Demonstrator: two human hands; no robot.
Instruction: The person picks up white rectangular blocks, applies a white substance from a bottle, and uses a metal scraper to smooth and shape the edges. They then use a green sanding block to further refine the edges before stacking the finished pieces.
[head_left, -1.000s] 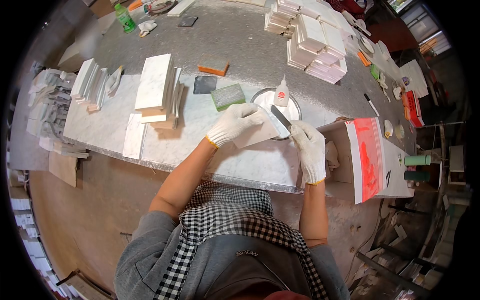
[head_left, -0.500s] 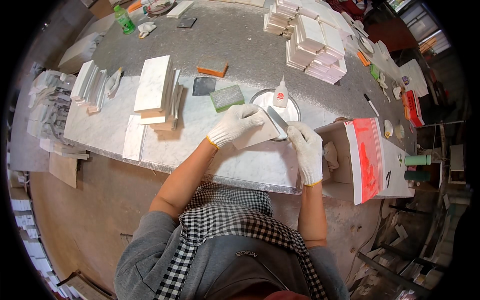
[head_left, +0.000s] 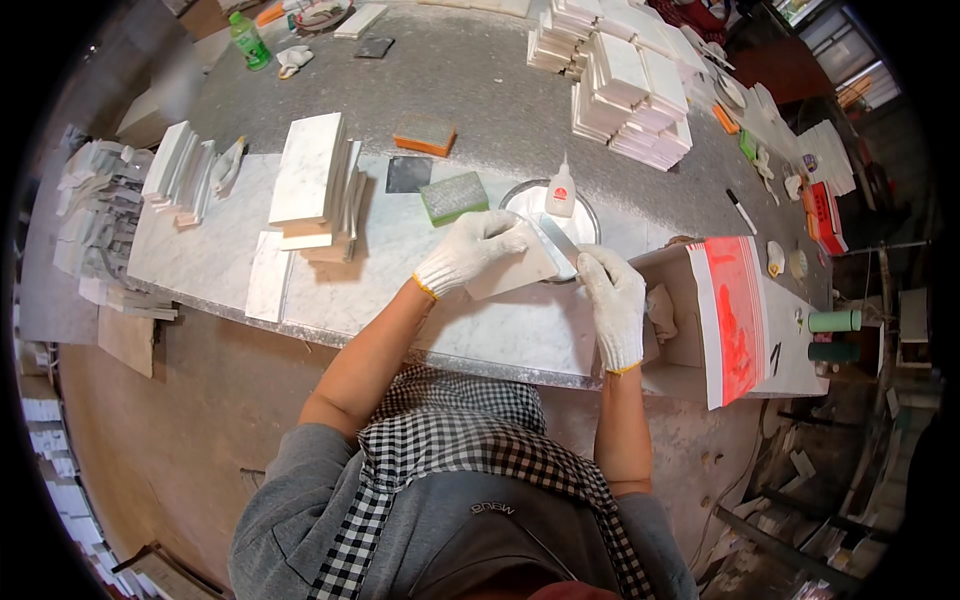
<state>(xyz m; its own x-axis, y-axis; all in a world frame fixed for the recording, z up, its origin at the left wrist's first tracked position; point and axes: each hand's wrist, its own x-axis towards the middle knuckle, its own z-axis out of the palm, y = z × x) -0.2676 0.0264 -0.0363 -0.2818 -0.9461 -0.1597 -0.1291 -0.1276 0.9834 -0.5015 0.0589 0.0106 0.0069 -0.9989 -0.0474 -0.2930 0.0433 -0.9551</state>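
My left hand (head_left: 468, 250), in a white knit glove, grips a thin pale stone tile (head_left: 512, 274) above the worktop. In my right hand (head_left: 612, 298), gloved likewise, is a flat metal putty knife (head_left: 560, 244); its handle is hidden by the fingers. The blade lies along the tile's right edge, seemingly touching it. Just beyond both hands, a round metal-rimmed bowl (head_left: 596, 222) contains white powder. A small white glue bottle (head_left: 561, 194) with a pointed nozzle stands in or over the bowl. Left of it rests a green-sided sanding block (head_left: 453, 198).
A stack of marble tiles (head_left: 310, 175) stands at left, with smaller tile stacks (head_left: 178, 170) farther left. An orange sanding block (head_left: 425, 134) and a dark square pad (head_left: 409, 174) lie beyond. An open cardboard box (head_left: 690, 320) borders my right hand. White tile piles (head_left: 625, 90) rise behind.
The putty knife has tilted slightly against the tile's edge and shows more of its flat face. Both hands stay nearly in place. A blurred grey shape has appeared at the upper left.
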